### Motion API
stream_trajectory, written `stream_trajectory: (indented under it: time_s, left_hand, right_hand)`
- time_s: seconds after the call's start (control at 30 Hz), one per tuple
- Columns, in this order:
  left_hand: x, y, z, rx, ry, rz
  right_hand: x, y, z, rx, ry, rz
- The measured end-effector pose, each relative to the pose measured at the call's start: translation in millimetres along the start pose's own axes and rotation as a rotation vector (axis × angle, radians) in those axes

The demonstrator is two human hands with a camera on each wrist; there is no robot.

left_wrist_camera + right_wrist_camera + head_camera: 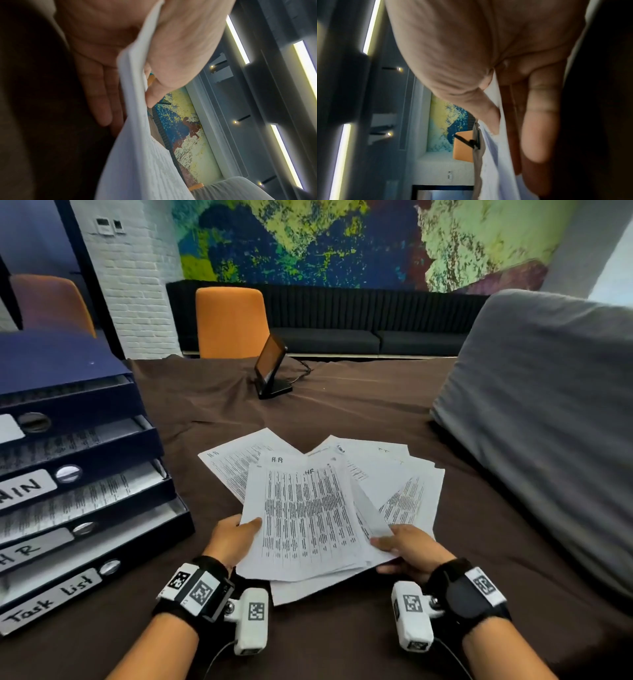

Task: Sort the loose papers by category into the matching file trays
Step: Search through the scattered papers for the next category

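— What is under the hands?
— Matt brown cloth, creased. Between the hands, thin white printed paper.
— Left of the left hand?
— Dark blue trays, smooth, shiny metal studs.

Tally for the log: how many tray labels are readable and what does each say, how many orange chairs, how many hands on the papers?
Readable tray labels: 3 ("AIN", cut off at the frame edge, "HR", "Task list")
Orange chairs: 2 (one, other)
Hands pinching the held papers: 2 (left hand, right hand)
Total: 7
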State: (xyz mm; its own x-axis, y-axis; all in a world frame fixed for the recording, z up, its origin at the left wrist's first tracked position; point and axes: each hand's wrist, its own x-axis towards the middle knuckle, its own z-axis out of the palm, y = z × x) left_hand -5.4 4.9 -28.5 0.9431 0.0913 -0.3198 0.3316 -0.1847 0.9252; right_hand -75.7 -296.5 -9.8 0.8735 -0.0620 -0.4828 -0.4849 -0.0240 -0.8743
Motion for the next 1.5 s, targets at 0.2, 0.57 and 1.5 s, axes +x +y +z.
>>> stream_trajectory:
  time_s: [0.2,0.57,1.5]
  left_hand:
    - [-15.9,1.1,-3.3,0.231,-0.217,0.043]
    - [-16.0,3.0,8.8,0.309,-0.301,0.229]
    - [-8.1,38.8,47.0,1.284,-0.478,0.163]
  right_hand:
    - [-10.9,-3.0,8.3,0.279,-0.022,-0.002]
    - [-7.7,0.5,3.2,-0.155,-0.015,-0.125]
    - [-3.7,-9.4,-65.9,-0.208,0.286,-0.103]
